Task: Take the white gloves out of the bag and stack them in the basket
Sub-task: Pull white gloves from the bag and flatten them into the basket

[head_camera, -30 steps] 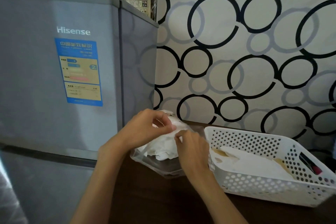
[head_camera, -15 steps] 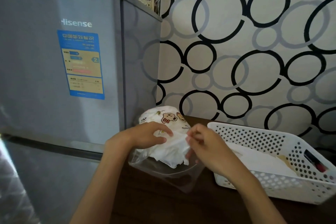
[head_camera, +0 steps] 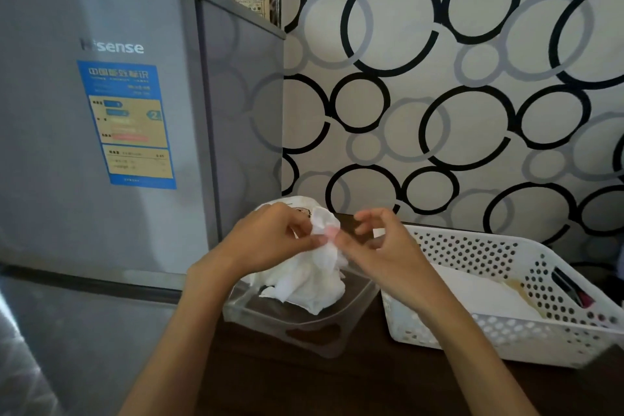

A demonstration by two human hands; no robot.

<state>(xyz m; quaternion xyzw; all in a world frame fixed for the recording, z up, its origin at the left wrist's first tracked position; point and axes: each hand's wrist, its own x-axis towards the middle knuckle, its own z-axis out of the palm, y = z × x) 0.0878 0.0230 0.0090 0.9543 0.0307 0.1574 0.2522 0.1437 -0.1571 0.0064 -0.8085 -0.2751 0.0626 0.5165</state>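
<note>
Dim, soft indoor light; slight motion blur overall; wide-angle bending at the edges

White gloves [head_camera: 309, 284], white perforated basket [head_camera: 526, 334], black-ringed wall [head_camera: 439, 94].

This looks like a room in a home. A grey Hisense fridge [head_camera: 101, 118] with a blue energy label [head_camera: 126, 123] fills the nine o'clock side. Wallpaper printed with black and grey rings [head_camera: 452, 84] covers the wall from twelve to three o'clock. A dark wooden surface [head_camera: 337, 385] at six o'clock carries a white perforated plastic basket [head_camera: 506, 338].
</note>
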